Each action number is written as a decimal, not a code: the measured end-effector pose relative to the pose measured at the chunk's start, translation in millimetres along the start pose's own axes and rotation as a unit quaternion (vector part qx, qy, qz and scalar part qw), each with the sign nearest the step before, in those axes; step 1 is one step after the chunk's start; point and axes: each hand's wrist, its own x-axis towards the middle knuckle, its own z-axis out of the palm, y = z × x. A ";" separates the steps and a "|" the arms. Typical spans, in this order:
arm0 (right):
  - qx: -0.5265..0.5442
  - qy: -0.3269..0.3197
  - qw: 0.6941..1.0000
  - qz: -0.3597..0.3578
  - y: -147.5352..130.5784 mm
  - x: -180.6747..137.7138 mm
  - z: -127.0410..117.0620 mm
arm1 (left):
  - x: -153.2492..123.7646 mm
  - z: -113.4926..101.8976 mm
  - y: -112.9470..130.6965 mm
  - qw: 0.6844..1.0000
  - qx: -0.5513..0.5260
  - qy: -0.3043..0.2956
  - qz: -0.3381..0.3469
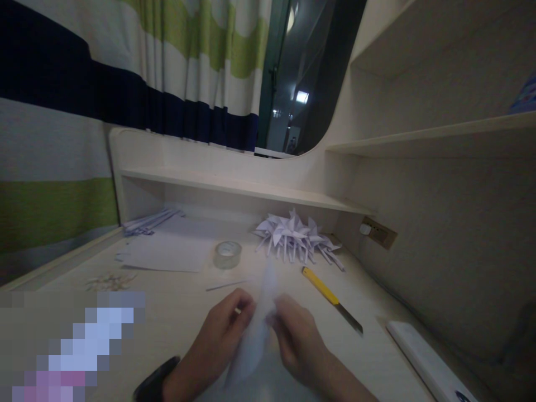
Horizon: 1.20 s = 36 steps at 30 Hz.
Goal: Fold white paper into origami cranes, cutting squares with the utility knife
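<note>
A sheet of white paper (257,329), blurred by motion, stands tilted between my two hands above the desk. My left hand (224,329) pinches its left side between thumb and fingers. On the right side my right hand (295,329) has its fingers curled against the paper. Just beyond my left hand lies a thin strip (226,285). A roll of clear tape (227,255) rests farther back. To the right of my right hand is a yellow utility knife (322,286) with its blade out.
Several paper pinwheels (293,234) are heaped at the back right. A stack of white paper (170,245) and folded paper strips (153,221) lie at the back left, with small pale bits (109,281) nearer. A white box-like object (427,357) sits at the right; a low shelf (234,183) spans the back.
</note>
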 end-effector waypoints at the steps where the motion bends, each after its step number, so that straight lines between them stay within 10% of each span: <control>1: -0.006 -0.002 1.000 -0.008 0.3 -0.1 0.8 | -0.7 0.3 -2.0 1.000 -0.003 -0.004 -0.004; 36: 0.066 0.047 0.997 0.002 -7.7 7.7 -0.8 | -1.4 7.7 -20.0 0.985 -0.099 -0.134 -0.042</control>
